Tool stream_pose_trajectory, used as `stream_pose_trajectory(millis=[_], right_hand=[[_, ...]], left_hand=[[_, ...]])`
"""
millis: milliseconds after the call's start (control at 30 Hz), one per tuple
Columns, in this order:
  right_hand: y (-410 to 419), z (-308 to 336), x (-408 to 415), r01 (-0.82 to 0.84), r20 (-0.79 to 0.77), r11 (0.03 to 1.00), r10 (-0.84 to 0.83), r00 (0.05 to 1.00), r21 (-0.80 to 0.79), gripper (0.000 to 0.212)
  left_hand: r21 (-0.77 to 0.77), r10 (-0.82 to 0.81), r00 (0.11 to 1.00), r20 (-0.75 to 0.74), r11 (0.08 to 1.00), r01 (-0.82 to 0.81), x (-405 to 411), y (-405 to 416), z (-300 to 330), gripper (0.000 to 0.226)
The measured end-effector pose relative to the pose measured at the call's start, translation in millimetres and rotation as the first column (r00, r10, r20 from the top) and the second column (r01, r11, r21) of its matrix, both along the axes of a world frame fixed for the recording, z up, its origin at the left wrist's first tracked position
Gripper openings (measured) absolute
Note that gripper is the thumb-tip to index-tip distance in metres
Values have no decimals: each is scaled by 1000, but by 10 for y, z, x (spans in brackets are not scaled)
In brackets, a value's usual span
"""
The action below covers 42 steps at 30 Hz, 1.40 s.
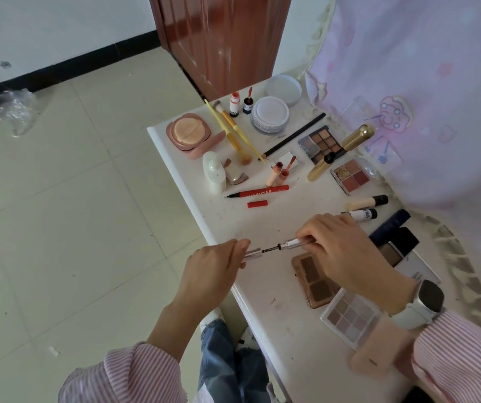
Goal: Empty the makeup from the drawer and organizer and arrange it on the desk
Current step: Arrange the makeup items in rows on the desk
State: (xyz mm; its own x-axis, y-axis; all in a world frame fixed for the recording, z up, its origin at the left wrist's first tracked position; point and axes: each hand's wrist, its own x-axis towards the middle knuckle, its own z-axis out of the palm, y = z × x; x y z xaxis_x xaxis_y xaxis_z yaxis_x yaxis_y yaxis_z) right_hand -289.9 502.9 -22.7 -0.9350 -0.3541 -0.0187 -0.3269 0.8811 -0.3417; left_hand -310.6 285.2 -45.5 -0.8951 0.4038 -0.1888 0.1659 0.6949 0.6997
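Near edge: I see both hands on a split silver pen.
L hand [216, 264] pinches cap [253, 253]; R hand [339, 245] grips barrel [294, 243] over desk [262, 225].

Four palettes [320, 144], two yellow brushes [232, 132], two hands [216, 266].

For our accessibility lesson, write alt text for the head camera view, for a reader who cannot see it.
Two hands pull a slim silver makeup pen apart over a white desk: the left hand holds its cap, the right hand its barrel. Palettes, brushes, tubes and compacts lie spread across the desk.
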Motion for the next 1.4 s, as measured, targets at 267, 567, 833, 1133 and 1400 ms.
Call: stream_pose_trajectory(millis=[267, 567, 833, 1133, 1400], right_hand=[[131, -56, -31, 75, -168, 996, -65, 984, 51, 17], [249, -41, 10, 282, -238, 959, -282, 929, -37, 16], [-237, -214, -15, 550, 266, 628, -493, 828, -550, 14], [-725, -502, -330, 417, 127, 624, -455, 881, -661, 9], [-811, -622, -452, 312, -63, 741, -429, 901, -594, 15]], left_hand=[[241, 14, 982, 188, 969, -60, 14, -108, -72, 35], [359, 151, 926, 346, 891, -279, 54, -278, -159, 20], [507, 419, 884, 205, 727, -463, 77, -26, -158, 11], [397, 580, 802, -143, 776, -490, -195, 172, -338, 16], [293, 525, 815, -245, 842, -453, -251, 104, -536, 33]])
